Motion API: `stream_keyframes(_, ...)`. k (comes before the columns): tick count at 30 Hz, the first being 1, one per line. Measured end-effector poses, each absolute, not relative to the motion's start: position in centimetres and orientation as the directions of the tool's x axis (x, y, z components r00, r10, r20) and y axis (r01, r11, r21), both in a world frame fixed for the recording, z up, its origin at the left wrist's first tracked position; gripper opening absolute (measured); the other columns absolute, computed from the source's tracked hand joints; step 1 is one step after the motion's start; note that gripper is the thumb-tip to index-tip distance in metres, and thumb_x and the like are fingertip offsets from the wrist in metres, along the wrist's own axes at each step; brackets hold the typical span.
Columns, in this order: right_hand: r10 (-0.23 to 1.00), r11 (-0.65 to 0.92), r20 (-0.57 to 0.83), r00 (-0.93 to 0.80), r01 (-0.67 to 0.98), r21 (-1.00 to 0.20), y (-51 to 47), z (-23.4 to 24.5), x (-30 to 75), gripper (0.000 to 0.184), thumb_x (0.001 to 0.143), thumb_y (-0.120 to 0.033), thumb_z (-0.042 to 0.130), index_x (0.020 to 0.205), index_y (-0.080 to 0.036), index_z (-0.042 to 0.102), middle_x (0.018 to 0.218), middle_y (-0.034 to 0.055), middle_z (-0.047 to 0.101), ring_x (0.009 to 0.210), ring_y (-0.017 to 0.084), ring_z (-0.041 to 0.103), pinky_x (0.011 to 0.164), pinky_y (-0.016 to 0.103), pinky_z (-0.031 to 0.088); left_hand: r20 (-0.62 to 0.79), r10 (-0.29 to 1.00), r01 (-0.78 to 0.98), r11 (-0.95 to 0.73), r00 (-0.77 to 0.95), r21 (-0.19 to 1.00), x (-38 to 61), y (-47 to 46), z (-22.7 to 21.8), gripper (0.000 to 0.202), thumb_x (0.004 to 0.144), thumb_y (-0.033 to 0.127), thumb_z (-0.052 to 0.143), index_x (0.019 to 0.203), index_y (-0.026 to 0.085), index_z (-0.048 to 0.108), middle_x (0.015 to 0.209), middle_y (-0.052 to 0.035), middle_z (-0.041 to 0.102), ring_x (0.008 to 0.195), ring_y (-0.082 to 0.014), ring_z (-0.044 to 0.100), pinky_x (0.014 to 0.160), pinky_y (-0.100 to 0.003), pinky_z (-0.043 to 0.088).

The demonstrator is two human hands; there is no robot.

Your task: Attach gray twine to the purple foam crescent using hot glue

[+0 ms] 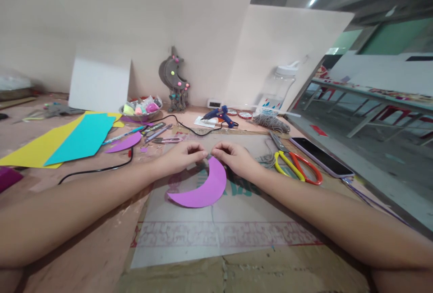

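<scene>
Left hand [189,155], right hand [233,157] pinching close together, forearms [101,194] angled inward.

Two hands [182,156] [234,157], one purple crescent [215,184]

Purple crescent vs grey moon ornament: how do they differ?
Colour: the purple crescent is plain purple; the grey moon ornament has coloured dots.
Build: the crescent is a thin cutout; the ornament looks thicker, with dangling strands.
Place: the crescent's upper tip is at the left hand and right hand; the ornament is upright, farther back.
Shared: both are crescent-shaped.
</scene>
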State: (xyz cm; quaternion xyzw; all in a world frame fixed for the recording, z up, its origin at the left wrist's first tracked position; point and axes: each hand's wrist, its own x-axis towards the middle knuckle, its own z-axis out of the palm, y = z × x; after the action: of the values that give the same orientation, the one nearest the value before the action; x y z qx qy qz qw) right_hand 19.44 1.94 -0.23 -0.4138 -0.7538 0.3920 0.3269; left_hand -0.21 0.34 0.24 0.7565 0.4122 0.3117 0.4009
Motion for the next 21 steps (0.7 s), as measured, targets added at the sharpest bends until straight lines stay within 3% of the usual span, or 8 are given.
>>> stream_keyframes(5,0.876,0.361,0.174,-0.449,0.373,-0.854,2.06,-0.34,19.38,0.022,0.079,-0.039,0.055,0.077,-0.018,0.059,0.066,-0.0025,0.054,0.058,0.010,0.047,0.055,0.022,0.038,0.148,0.875,0.390,-0.350,0.460,0.852,-0.20,0.40,0.15,0.028,0.084,0.040,0.049,0.078,0.015,0.060,0.071,-0.0014,0.060,0.063,-0.0125,0.055,0.056,-0.022,0.041)
stream_keyframes(11,0.900,0.385,0.261,-0.350,0.353,-0.853,2.40,-0.54,19.60,0.025,0.083,-0.041,0.049,0.093,-0.020,0.057,0.066,-0.0033,0.052,0.056,0.010,0.045,0.054,0.023,0.038,0.161,0.890,0.360,-0.331,0.427,0.872,-0.24,0.39,0.04,0.026,0.085,0.038,0.049,0.078,0.015,0.058,0.074,-0.0030,0.065,0.068,-0.0142,0.059,0.060,-0.023,0.044)
stream_keyframes(15,0.901,0.409,0.323,-0.288,0.320,-0.855,2.25,-0.24,19.72,0.023,0.084,-0.043,0.049,0.079,-0.020,0.050,0.059,-0.0056,0.044,0.053,0.010,0.041,0.053,0.023,0.036,0.151,0.904,0.367,-0.308,0.399,0.878,-0.24,0.28,0.20,0.025,0.085,0.037,0.049,0.077,0.015,0.058,0.075,-0.0042,0.066,0.069,-0.0143,0.060,0.061,-0.023,0.045)
stream_keyframes(21,0.877,0.455,0.334,-0.345,0.372,-0.809,2.11,-0.33,19.76,0.025,0.083,-0.042,0.050,0.078,-0.018,0.054,0.066,-0.0029,0.051,0.060,0.011,0.047,0.057,0.023,0.038,0.147,0.914,0.372,-0.295,0.378,0.880,-0.16,0.02,0.53,0.025,0.086,0.036,0.049,0.077,0.015,0.058,0.074,-0.0037,0.065,0.061,-0.0115,0.056,0.056,-0.021,0.042)
